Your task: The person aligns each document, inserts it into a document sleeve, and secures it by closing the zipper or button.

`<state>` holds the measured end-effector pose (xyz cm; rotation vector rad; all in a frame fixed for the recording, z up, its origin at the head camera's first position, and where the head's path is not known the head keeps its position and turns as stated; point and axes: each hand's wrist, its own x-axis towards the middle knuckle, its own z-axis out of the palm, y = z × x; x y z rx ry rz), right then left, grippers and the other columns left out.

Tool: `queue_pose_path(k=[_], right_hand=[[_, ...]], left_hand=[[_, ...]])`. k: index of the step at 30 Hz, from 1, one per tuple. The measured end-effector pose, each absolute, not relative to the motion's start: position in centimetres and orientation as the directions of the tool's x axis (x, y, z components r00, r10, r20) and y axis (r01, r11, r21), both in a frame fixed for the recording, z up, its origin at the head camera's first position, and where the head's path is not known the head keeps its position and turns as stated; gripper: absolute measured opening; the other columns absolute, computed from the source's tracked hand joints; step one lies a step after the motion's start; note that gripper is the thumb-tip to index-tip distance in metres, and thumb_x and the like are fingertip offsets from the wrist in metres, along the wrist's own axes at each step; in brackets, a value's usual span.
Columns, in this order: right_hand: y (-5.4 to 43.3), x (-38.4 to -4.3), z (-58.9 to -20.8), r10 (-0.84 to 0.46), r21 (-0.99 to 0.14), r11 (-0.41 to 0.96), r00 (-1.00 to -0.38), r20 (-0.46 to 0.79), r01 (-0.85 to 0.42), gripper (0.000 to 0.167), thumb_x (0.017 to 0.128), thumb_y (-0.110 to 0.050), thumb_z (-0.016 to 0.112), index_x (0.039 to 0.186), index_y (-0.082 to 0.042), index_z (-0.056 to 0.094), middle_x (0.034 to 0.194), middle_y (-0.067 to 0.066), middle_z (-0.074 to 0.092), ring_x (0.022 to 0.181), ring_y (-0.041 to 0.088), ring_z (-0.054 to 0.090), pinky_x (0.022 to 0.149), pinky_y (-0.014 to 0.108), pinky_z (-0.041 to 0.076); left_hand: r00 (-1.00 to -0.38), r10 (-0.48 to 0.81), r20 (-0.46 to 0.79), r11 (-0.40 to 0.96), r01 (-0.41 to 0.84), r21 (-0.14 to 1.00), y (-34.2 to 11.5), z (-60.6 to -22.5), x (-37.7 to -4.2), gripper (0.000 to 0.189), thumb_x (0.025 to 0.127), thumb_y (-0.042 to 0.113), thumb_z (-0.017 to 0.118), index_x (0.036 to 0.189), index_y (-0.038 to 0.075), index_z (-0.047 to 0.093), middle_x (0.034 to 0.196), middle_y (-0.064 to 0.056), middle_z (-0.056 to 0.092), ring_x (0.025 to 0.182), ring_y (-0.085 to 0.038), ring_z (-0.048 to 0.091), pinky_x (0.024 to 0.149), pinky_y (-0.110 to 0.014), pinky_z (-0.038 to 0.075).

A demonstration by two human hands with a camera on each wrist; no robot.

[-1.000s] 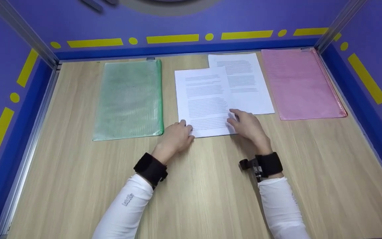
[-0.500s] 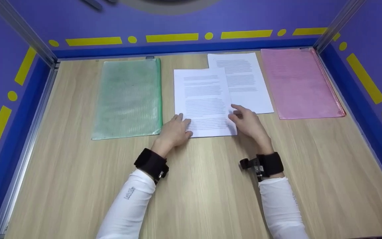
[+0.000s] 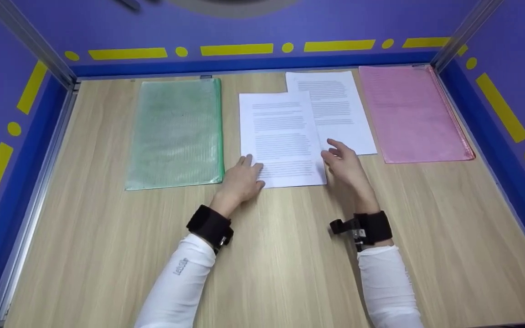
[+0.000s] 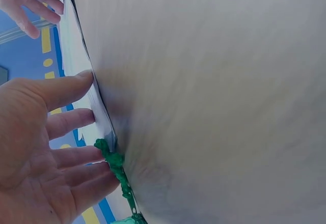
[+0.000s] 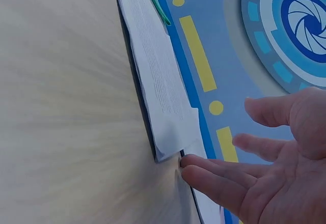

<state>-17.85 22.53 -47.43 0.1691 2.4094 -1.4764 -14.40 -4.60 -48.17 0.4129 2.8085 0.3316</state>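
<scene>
A stack of printed paper sheets (image 3: 280,136) lies near the middle of the table, its upper right part overlapping a second stack of printed sheets (image 3: 342,132). My left hand (image 3: 240,180) rests at the front stack's lower left corner, with its thumb (image 4: 76,84) and fingers extended along the edge in the left wrist view. Just off the right edge of the front stack is my right hand (image 3: 348,168). Its fingers are loosely spread and hold nothing; in the right wrist view two fingertips (image 5: 196,168) reach low beside the stack's corner.
A green zip folder (image 3: 176,134) lies to the left, close to my left hand. To the right of the back stack lies a pink zip folder (image 3: 415,116). Blue and purple panels (image 3: 244,32) border the wooden table (image 3: 271,255) at the back and sides.
My right hand has drawn away from the front stack's right edge, slightly rightward and up. My left hand has slid a little up along the left edge. The papers look nearly still.
</scene>
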Motion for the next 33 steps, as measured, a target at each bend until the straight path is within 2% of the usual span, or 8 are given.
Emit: queue_pose_path(k=[5,8,16,22,27,30,33], right_hand=[[22.4,-17.3,-47.3,-0.069,-0.867,0.395,-0.931,-0.358,0.304,0.061,0.102,-0.029,0.051,0.156,-0.009,0.030,0.160,0.027,0.027,0.146,0.038,0.036,0.117,0.049,0.038],[22.3,-17.1,-47.4,-0.074,-0.880,0.347,-0.926,-0.371,0.325,0.061,0.102,-0.029,0.051,0.155,-0.008,0.030,0.162,0.025,0.025,0.149,0.035,0.033,0.120,0.048,0.034],[22.5,-17.0,-47.7,-0.056,-0.898,0.210,-0.912,-0.406,0.387,0.059,0.103,-0.027,0.049,0.155,-0.008,0.031,0.159,0.019,0.034,0.143,0.029,0.042,0.118,0.043,0.038],[23.0,-17.4,-48.4,-0.015,-0.874,-0.076,-0.877,-0.481,0.480,0.054,0.104,-0.023,0.045,0.154,-0.010,0.032,0.153,0.015,0.041,0.136,0.024,0.050,0.115,0.038,0.041],[23.3,-18.0,-49.1,-0.026,-0.803,-0.228,-0.828,-0.560,0.551,0.053,0.105,-0.021,0.043,0.155,-0.014,0.031,0.143,0.010,0.044,0.121,0.018,0.055,0.098,0.031,0.048],[23.2,-18.2,-49.1,-0.054,-0.786,-0.254,-0.820,-0.570,0.563,0.056,0.105,-0.019,0.043,0.158,-0.015,0.024,0.146,0.013,0.043,0.127,0.022,0.053,0.090,0.028,0.049],[23.0,-18.4,-49.0,-0.102,-0.787,-0.241,-0.821,-0.561,0.568,0.063,0.104,-0.019,0.042,0.160,-0.015,0.013,0.157,0.018,0.034,0.142,0.025,0.042,0.097,0.031,0.047]], left_hand=[[-0.922,0.318,-0.222,0.932,0.261,0.251,-4.4,-48.1,-14.4,0.047,0.097,0.030,0.061,0.137,0.007,0.056,0.147,-0.023,0.047,0.139,-0.039,0.045,0.105,-0.050,0.049],[-0.923,0.313,-0.223,0.936,0.259,0.240,-4.4,-48.0,-14.4,0.045,0.097,0.030,0.061,0.136,0.006,0.057,0.144,-0.023,0.049,0.137,-0.039,0.047,0.100,-0.051,0.052],[-0.919,0.305,-0.249,0.935,0.239,0.263,-4.6,-48.1,-14.5,0.050,0.098,0.031,0.059,0.142,0.007,0.052,0.153,-0.024,0.041,0.144,-0.041,0.039,0.109,-0.053,0.045],[-0.921,0.303,-0.243,0.938,0.243,0.247,-4.7,-48.1,-14.6,0.048,0.098,0.031,0.059,0.140,0.008,0.054,0.149,-0.022,0.045,0.141,-0.039,0.043,0.106,-0.051,0.048],[-0.919,0.300,-0.255,0.940,0.238,0.246,-4.8,-48.1,-14.6,0.049,0.098,0.031,0.058,0.141,0.008,0.054,0.150,-0.022,0.044,0.142,-0.039,0.042,0.107,-0.051,0.048],[-0.919,0.307,-0.248,0.935,0.243,0.258,-4.7,-48.0,-14.6,0.048,0.098,0.031,0.059,0.140,0.007,0.054,0.148,-0.022,0.046,0.139,-0.038,0.044,0.105,-0.050,0.049],[-0.922,0.310,-0.231,0.934,0.250,0.253,-4.6,-48.1,-14.5,0.047,0.097,0.030,0.060,0.138,0.007,0.056,0.144,-0.022,0.049,0.135,-0.036,0.048,0.099,-0.049,0.052]])
